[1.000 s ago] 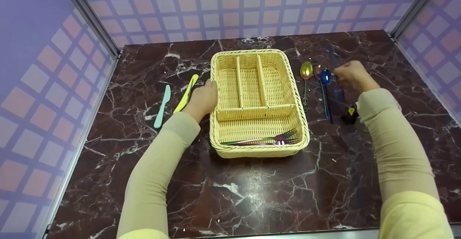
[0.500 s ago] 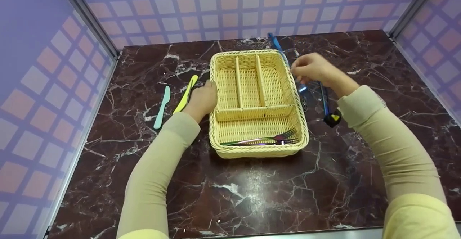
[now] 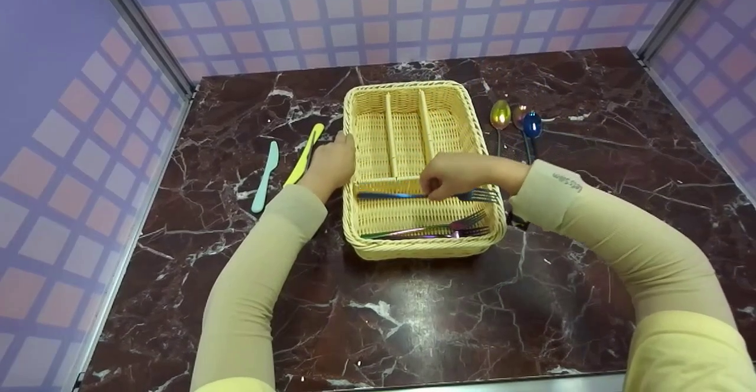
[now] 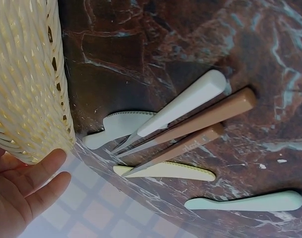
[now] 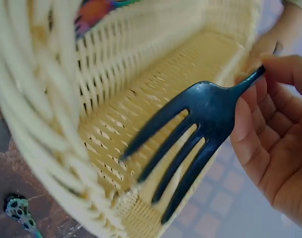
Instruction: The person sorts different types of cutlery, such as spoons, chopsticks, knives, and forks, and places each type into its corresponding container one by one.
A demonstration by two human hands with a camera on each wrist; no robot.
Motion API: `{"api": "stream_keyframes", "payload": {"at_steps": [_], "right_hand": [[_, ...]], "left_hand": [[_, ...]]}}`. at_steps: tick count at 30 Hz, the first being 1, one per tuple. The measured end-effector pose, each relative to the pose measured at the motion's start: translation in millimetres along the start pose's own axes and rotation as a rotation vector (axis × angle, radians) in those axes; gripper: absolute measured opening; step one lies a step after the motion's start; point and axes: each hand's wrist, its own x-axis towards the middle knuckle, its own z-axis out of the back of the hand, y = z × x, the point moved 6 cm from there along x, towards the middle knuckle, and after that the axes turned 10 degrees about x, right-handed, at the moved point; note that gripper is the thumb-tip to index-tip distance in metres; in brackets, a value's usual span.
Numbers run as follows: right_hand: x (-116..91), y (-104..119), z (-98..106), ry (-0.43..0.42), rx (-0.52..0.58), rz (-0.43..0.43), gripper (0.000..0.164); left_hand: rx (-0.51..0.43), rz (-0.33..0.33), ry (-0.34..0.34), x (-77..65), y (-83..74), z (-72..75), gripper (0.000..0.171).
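Over the wide front section of the basket [image 3: 425, 251], you hold a blue fork [image 3: 390, 196], its handle toward the left wall and its tines toward the right. Your right hand [image 3: 458, 173] pinches it by the handle between thumb and fingers; the right wrist view shows the tines apart from the woven floor. The step in hand looks to be setting this fork down. The next move calls for lowering it level, clear of the divider and end walls, then loosening your fingers.

Nearer the front rim lie two other forks [image 3: 407, 232], close together, so keep this one roughly in line with them. The three narrow sections behind hold nothing that shows.

Your left hand [image 3: 332, 159] is at the left rim. Two of its fingers reach out fairly straight; whether the others grip, you cannot tell.

Farther out, three spoons [image 3: 500, 114] lie right of the basket; left of it are a yellow knife [image 3: 303, 159] and a mint knife [image 3: 264, 178].
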Motion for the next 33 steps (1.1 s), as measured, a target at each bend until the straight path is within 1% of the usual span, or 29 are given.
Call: {"api": "stream_keyframes", "payload": {"at_steps": [3,8,10,13,16,20,24,30,33], "right_hand": [[9,0,-13,0.074,-0.035,0.003,0.011],[20,-5,-28,0.144,-0.093,-0.031,0.018],[23,-6,-35,0.178,-0.137,-0.032,0.023],[26,-7,-47,0.251,-0.196,-0.028,0.031],[27,-9,-56,0.301,-0.259,-0.029,0.035],[29,-10,-59,0.312,-0.303,-0.059,0.035],[30,-9,-60,0.317,-0.309,-0.061,0.031],[32,-6,-57,0.332,-0.293,-0.022,0.011],[32,-5,-55,0.343,-0.25,0.004,0.018]], "left_hand": [[0.001,0.0,-0.007,-0.1,-1.0,0.6,0.045],[0.012,-0.005,-0.001,0.4,-2.6,2.2,0.044],[0.017,-0.004,0.003,0.7,-2.5,2.2,0.045],[0.022,-0.001,0.012,0.9,-2.5,1.1,0.044],[0.017,0.001,0.012,0.7,-2.8,-0.2,0.044],[0.011,0.001,0.004,0.6,-3.1,-1.4,0.044],[0.022,0.0,0.013,-0.1,-2.8,-2.0,0.045],[0.017,0.0,0.015,0.0,-2.0,-1.1,0.046],[0.016,0.006,0.014,0.5,-1.7,-1.3,0.045]]}}
